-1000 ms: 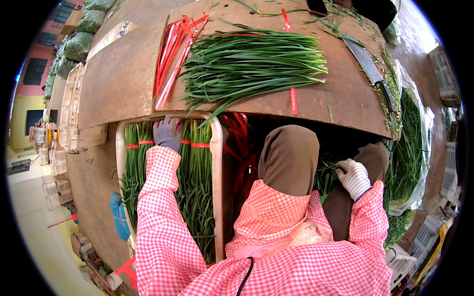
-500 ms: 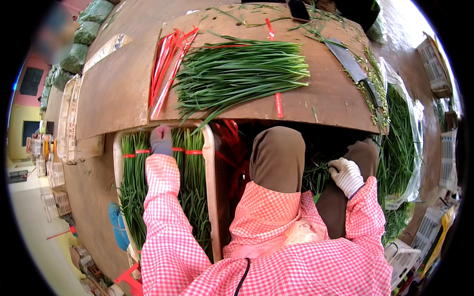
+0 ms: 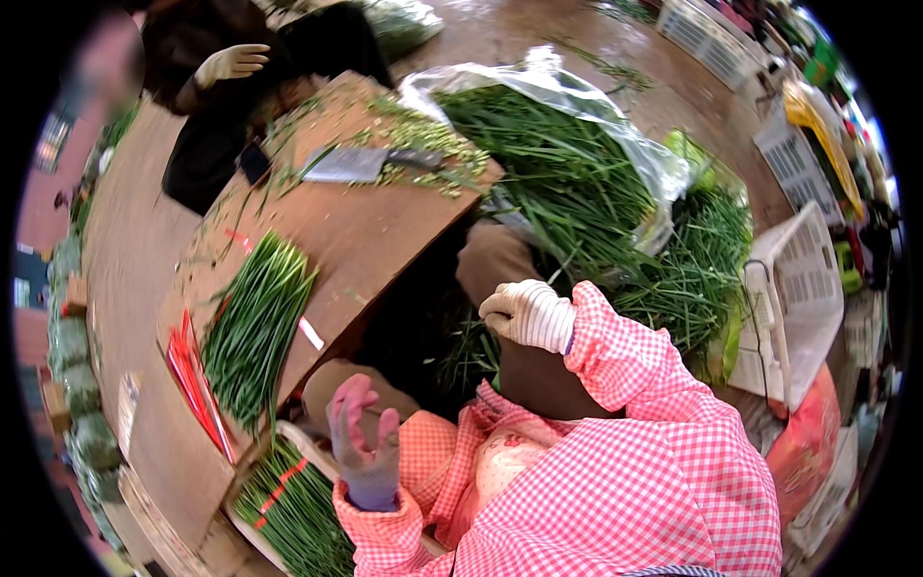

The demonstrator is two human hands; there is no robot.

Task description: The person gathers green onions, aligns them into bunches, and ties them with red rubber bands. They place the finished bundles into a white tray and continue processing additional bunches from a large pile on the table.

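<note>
The brown worktop [image 3: 356,250] has a bunch of green leaves [image 3: 255,337] by its near edge, probably light, bendy and easily bruised, best held gently round the pale stems [image 3: 294,264], while the left hand [image 3: 365,444] has its grip apart and the right hand's [image 3: 532,315] I cannot tell.

Vegetable packing shed, from where I'm standing. Low wooden worktable [image 3: 370,231] carries a cleaver [image 3: 343,164], pale trimmings [image 3: 413,130], a bunch of garlic chives [image 3: 255,327] and red tying strips [image 3: 190,375]. Beside its near edge: banded greens [image 3: 312,524] in a crate. Right of it: clear plastic bag [image 3: 663,178] of loose greens [image 3: 548,154], then white slatted crates [image 3: 707,43]. Left of it: stuffed green sacks [image 3: 82,370] in a row. Co-worker's gloved hand [image 3: 233,63] past its far end.
</note>
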